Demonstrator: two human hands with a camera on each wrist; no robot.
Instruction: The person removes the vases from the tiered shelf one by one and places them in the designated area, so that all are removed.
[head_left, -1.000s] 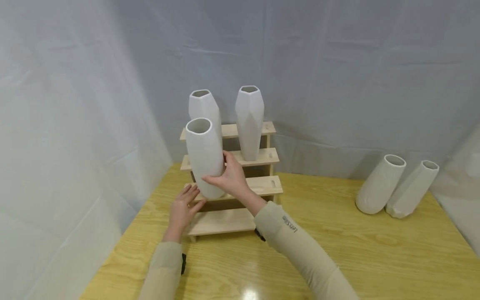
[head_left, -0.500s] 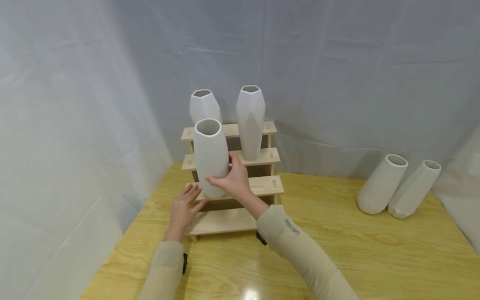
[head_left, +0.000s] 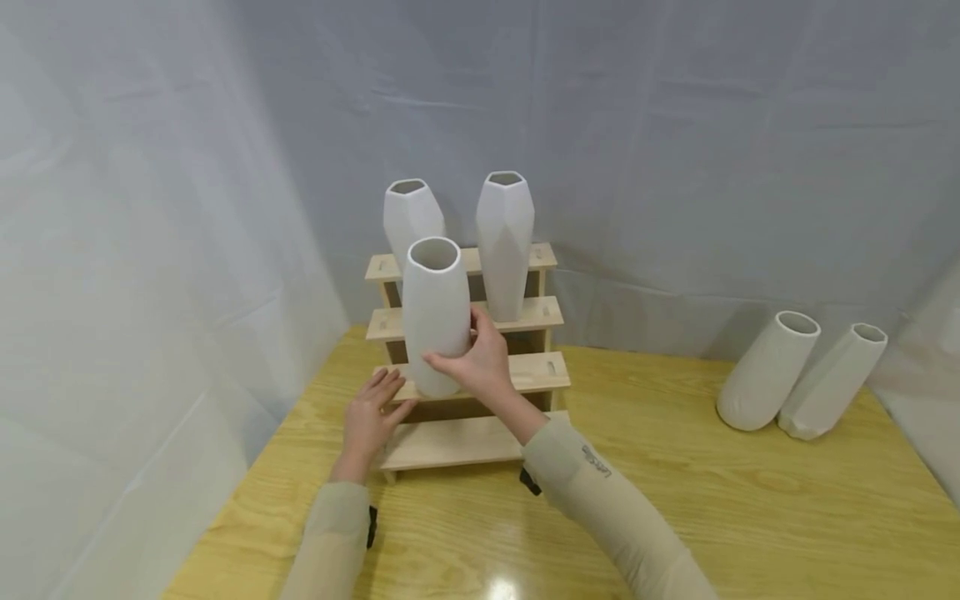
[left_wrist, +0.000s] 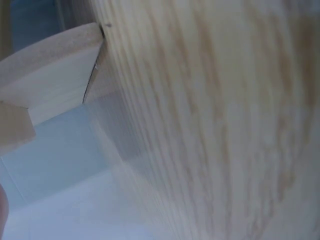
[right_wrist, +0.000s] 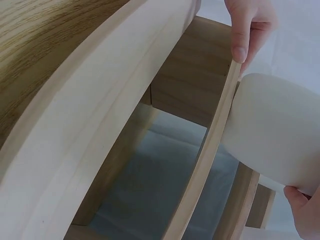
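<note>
Head view: right hand (head_left: 474, 358) grips a round white vase (head_left: 436, 313) standing on the second step of the wooden stepped shelf (head_left: 540, 371); left hand (head_left: 370, 418), fingers straight, rests on that step's edge. Two faceted vases (head_left: 504, 242) stand higher. Right wrist view: vase base (right_wrist: 275, 127) on the step. Left wrist view: blurred wood only.

two rear vases (head_left: 504, 242) crowd behind; right shelf (head_left: 540, 371) bare

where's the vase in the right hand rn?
Head view, left of centre: the round white vase stands on the wooden stepped shelf, on its second step from the bottom, left end. The right hand grips its lower body; the left hand touches that step's edge.
</note>
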